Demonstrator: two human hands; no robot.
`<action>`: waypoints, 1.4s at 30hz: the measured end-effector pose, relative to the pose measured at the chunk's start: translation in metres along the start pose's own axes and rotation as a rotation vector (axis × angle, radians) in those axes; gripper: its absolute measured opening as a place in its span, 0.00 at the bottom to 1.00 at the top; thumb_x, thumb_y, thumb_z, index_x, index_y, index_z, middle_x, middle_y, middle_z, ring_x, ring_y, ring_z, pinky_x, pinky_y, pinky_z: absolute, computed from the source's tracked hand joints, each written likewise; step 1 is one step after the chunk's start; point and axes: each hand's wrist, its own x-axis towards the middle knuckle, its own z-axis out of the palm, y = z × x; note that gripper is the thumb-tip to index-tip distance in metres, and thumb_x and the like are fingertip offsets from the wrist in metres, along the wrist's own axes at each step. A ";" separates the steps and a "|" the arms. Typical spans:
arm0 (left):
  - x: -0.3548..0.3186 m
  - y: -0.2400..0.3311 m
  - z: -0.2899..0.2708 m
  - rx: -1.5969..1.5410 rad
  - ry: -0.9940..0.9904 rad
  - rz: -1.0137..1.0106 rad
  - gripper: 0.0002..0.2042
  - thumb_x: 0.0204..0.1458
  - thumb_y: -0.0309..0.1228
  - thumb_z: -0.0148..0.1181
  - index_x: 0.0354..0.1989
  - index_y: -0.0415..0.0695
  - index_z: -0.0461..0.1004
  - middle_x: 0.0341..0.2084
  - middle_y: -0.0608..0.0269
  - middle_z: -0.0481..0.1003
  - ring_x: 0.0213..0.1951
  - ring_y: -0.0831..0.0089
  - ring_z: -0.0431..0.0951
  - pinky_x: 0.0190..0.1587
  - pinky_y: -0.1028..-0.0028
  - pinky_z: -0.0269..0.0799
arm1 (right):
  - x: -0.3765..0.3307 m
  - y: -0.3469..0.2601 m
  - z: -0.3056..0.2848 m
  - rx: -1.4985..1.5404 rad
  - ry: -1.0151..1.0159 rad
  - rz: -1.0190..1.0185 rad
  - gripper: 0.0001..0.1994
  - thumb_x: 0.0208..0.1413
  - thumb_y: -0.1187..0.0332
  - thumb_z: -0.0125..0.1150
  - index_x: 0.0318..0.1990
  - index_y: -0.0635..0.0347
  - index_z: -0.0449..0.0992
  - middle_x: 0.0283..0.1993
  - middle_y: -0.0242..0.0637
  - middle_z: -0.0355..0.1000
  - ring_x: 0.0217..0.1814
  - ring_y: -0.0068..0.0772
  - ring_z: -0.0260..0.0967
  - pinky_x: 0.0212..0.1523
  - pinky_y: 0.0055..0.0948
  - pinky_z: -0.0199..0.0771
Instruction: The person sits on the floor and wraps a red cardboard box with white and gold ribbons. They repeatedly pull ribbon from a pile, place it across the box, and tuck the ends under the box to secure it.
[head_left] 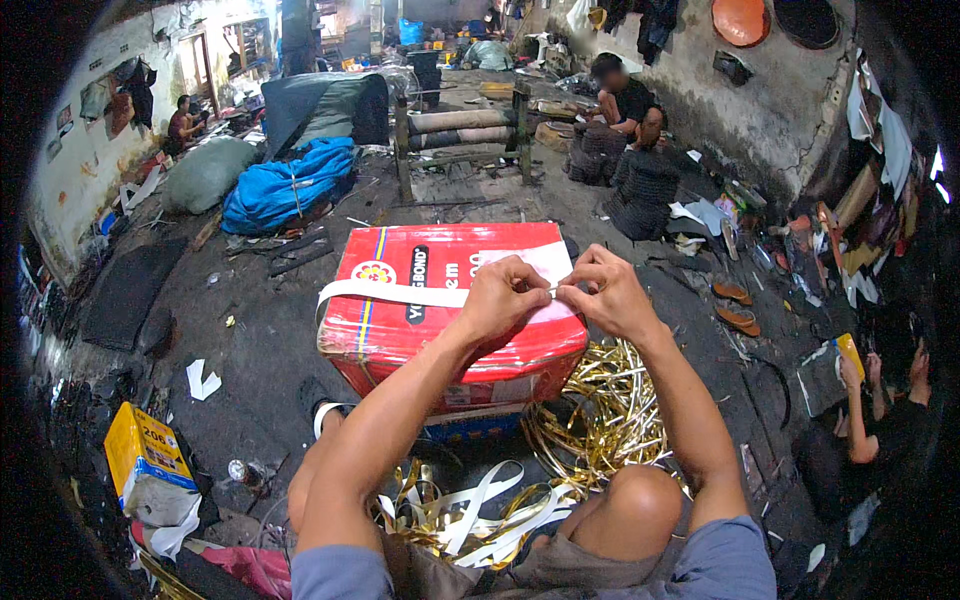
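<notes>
A red cardboard box [450,352] stands in front of my knees, its top wrapped in shiny clear tape. A flat white strip [400,292] lies across it from the left edge and runs under my left hand [503,298]. Thumb and fingers of that hand are pinched over the box's top. My right hand [610,293] pinches right beside it, the fingertips almost meeting. A small bit of white shows between them, seemingly the strip's end. Below the box and by my legs lie tangled gold strips [610,410] and loose white strips [480,505].
A yellow and blue box [155,455] stands at lower left. Farther off are a blue tarp bundle [290,185] and a wooden rack with rolls [462,130]. A person [625,100] sits at back right near dark stacks; another person's hands [860,385] show at far right.
</notes>
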 end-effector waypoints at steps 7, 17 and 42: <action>0.006 -0.011 0.004 -0.048 0.033 -0.006 0.06 0.49 0.27 0.71 0.32 0.38 0.85 0.31 0.56 0.83 0.34 0.69 0.82 0.38 0.70 0.77 | -0.007 0.018 0.026 0.171 0.162 0.188 0.11 0.48 0.62 0.74 0.33 0.60 0.87 0.36 0.44 0.76 0.39 0.42 0.77 0.40 0.37 0.76; 0.024 0.003 -0.008 0.098 -0.127 -0.081 0.08 0.48 0.29 0.69 0.31 0.37 0.85 0.26 0.54 0.84 0.28 0.70 0.83 0.36 0.69 0.79 | 0.002 0.025 0.051 0.712 0.171 0.460 0.09 0.53 0.78 0.68 0.36 0.56 0.73 0.25 0.19 0.64 0.26 0.10 0.60 0.27 0.17 0.60; 0.030 0.004 0.022 -0.041 -0.032 0.125 0.05 0.51 0.26 0.68 0.29 0.36 0.84 0.25 0.59 0.80 0.29 0.75 0.80 0.34 0.72 0.75 | -0.017 0.026 0.027 1.356 0.025 0.854 0.26 0.62 0.33 0.58 0.35 0.49 0.72 0.24 0.23 0.66 0.18 0.16 0.60 0.13 0.17 0.53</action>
